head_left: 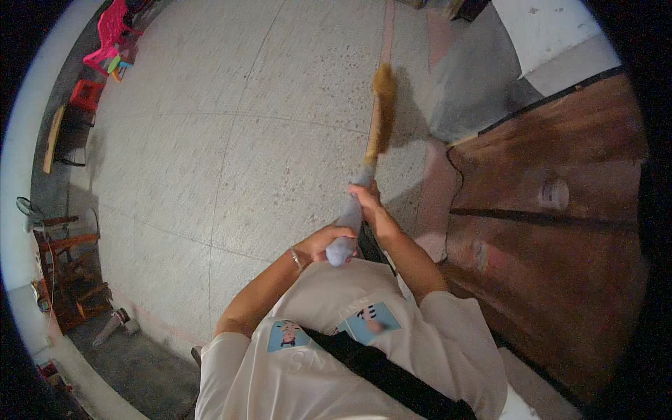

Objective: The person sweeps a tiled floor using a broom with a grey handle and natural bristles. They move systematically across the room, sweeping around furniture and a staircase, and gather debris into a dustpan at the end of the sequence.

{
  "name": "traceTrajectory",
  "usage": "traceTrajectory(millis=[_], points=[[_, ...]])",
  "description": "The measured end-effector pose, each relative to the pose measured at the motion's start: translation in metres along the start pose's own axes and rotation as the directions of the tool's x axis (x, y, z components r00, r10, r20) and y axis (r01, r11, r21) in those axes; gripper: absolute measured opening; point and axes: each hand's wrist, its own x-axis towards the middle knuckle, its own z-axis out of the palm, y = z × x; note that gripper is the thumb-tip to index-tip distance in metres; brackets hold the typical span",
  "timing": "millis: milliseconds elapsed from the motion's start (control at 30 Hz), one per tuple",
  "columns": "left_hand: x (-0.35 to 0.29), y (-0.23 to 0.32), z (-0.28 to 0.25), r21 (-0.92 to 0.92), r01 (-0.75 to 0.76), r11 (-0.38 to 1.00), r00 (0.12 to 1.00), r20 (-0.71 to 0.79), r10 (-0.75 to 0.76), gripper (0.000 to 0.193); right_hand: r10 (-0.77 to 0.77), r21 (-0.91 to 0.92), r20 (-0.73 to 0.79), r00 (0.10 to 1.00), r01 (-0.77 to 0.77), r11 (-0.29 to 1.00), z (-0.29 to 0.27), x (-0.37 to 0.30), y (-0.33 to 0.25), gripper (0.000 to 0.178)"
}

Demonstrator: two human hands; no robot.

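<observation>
Both my hands grip a long broom (381,126) that points away from me over the floor. Its handle is thick and grey-blue, with a rounded butt toward my body. Beyond the handle, the yellowish-brown brush part narrows in the middle and ends in a fuzzy tip, slightly blurred. My left hand (325,241), with a bracelet on its wrist, is closed round the handle close to the butt. Farther up, my right hand (367,199) wraps the handle just below the brush part. Some fingers of both hands are hidden behind the handle.
Pale speckled floor tiles (168,168) spread ahead and to the left. Brown wooden panels (560,252) and a grey block (476,84) stand close on the right. Along the left wall are a pink chair (108,31), a red stool (85,94) and wooden furniture (70,245).
</observation>
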Motion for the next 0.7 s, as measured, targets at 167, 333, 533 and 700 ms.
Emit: traceTrajectory(millis=[167,333,533,700], points=[[0.088,0.045,0.026,0.045,0.08,0.996,0.997,0.02,-0.081,0.03,0.043,0.124,-0.128,0.991,-0.027,0.992,-0.077,0.067,-0.021,0.039],[0.106,0.068,0.067,0.11,0.029,0.994,0.998,-0.067,-0.022,0.037,0.114,0.084,-0.019,0.993,-0.112,0.99,-0.102,0.094,-0.035,0.042],[0.139,0.094,0.106,0.197,-0.008,0.98,0.998,-0.059,0.02,0.041,-0.02,0.05,-0.016,1.0,0.021,0.999,-0.123,0.101,-0.08,0.046],[0.194,0.123,0.085,0.122,0.05,0.991,0.997,0.052,-0.057,0.028,0.01,-0.011,-0.142,0.99,-0.012,1.0,-0.153,0.156,-0.114,0.042]])
